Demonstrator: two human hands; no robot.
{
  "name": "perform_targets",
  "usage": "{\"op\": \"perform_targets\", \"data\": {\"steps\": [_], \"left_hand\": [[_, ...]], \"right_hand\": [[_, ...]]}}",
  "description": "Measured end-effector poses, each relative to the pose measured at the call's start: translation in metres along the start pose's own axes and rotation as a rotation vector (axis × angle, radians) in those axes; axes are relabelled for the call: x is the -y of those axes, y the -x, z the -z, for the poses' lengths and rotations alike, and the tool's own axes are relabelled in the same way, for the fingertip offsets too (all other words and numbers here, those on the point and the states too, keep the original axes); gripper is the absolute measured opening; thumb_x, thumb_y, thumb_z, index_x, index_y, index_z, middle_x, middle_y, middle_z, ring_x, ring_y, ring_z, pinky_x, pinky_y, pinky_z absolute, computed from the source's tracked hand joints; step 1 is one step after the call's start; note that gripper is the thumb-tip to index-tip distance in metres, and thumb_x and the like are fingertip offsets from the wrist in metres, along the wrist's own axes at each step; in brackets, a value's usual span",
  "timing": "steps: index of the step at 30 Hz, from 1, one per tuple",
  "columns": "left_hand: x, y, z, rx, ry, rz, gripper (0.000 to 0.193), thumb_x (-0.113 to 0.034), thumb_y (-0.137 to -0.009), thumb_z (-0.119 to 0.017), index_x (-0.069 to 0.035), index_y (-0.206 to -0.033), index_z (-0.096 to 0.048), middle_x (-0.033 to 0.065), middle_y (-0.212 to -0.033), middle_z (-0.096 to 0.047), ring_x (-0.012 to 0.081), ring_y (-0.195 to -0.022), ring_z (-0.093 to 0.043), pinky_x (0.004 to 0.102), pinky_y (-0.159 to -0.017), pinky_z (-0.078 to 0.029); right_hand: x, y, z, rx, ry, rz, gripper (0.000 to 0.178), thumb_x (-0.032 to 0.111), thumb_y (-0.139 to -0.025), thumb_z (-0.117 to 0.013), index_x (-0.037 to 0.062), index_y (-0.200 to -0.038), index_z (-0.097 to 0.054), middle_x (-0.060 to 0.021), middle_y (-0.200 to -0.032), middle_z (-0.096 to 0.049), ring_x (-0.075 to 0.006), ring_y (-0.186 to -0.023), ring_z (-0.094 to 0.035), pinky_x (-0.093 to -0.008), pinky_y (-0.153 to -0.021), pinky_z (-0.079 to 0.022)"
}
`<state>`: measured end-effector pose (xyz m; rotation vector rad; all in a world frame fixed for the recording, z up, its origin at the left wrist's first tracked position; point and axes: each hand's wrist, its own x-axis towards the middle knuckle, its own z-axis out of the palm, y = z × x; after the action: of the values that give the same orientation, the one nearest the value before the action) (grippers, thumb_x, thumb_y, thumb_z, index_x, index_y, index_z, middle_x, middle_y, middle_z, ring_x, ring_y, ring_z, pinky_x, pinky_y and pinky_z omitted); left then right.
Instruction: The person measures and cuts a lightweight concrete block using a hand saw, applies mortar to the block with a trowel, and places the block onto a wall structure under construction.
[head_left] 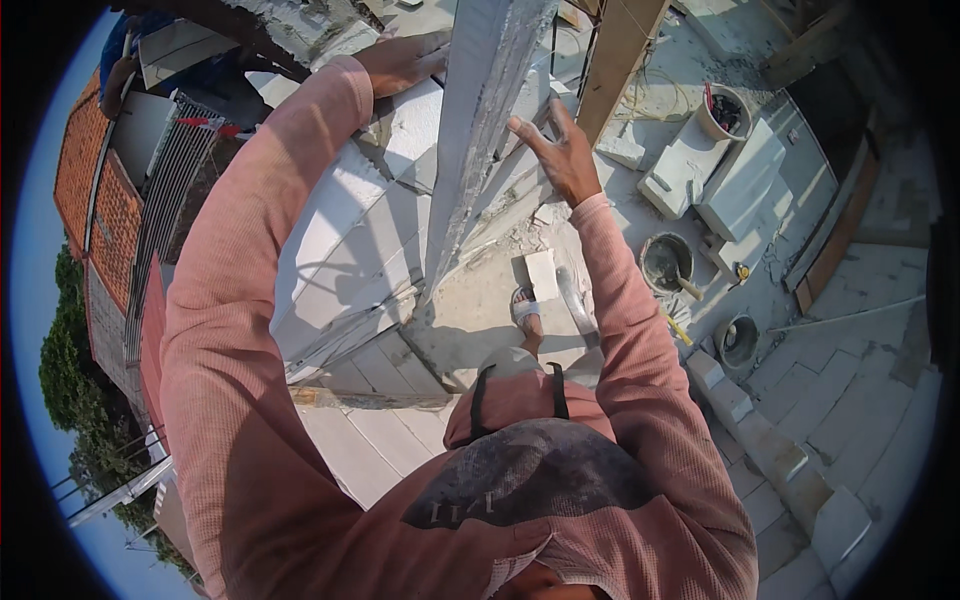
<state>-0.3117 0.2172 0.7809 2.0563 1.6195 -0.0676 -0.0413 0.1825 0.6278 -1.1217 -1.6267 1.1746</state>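
Head view: a long grey-white post (472, 130) occupies upper centre, between the person's hands. Left hand (402, 62) reaches to the post's left edge, fingers extended; whether it grips cannot be told. Right hand (568, 160) is raised just beside the post's right side, thumb and fingers spread, grasping nothing visible. White blocks (350, 240) lie left of the post; a brown timber (622, 60) is to its right. Farther right: a pale bucket (711, 129) containing dark items.
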Motion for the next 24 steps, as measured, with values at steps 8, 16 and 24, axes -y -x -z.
{"op": "perform_targets", "data": {"steps": [8, 16, 24], "left_hand": [[-0.001, 0.008, 0.018, -0.021, 0.144, -0.022, 0.072, -0.062, -0.101, -0.050, -0.009, -0.149, -0.049, 0.0225, -0.116, -0.069, 0.0313, -0.093, -0.071, 0.0408, -0.085, -0.054], [-0.003, 0.016, 0.015, -0.107, -0.113, 0.044, 0.079, -0.070, -0.097, -0.050, -0.009, -0.147, -0.050, 0.0256, -0.112, -0.068, 0.0355, -0.102, -0.069, 0.0453, -0.092, -0.055], [0.000, 0.014, 0.012, -0.100, -0.129, 0.031, 0.076, -0.069, -0.098, -0.049, -0.006, -0.141, -0.055, 0.0209, -0.104, -0.070, 0.0378, -0.102, -0.070, 0.0458, -0.094, -0.056]], "right_hand": [[0.007, 0.003, -0.001, 0.113, 0.089, 0.059, 0.055, 0.031, -0.097, -0.074, -0.0068, -0.133, -0.056, -0.0181, -0.135, -0.059, -0.0235, -0.125, -0.056, -0.0359, -0.109, -0.042], [0.025, 0.014, -0.005, 0.189, 0.315, 0.068, 0.043, 0.010, -0.099, -0.070, -0.0014, -0.139, -0.059, -0.0271, -0.146, -0.046, -0.0257, -0.134, -0.049, -0.0367, -0.112, -0.040], [0.047, 0.001, -0.018, 0.138, -0.257, -0.153, 0.043, 0.011, -0.100, -0.068, -0.0081, -0.133, -0.048, -0.0166, -0.131, -0.060, -0.0197, -0.119, -0.055, -0.0327, -0.105, -0.042]]}}
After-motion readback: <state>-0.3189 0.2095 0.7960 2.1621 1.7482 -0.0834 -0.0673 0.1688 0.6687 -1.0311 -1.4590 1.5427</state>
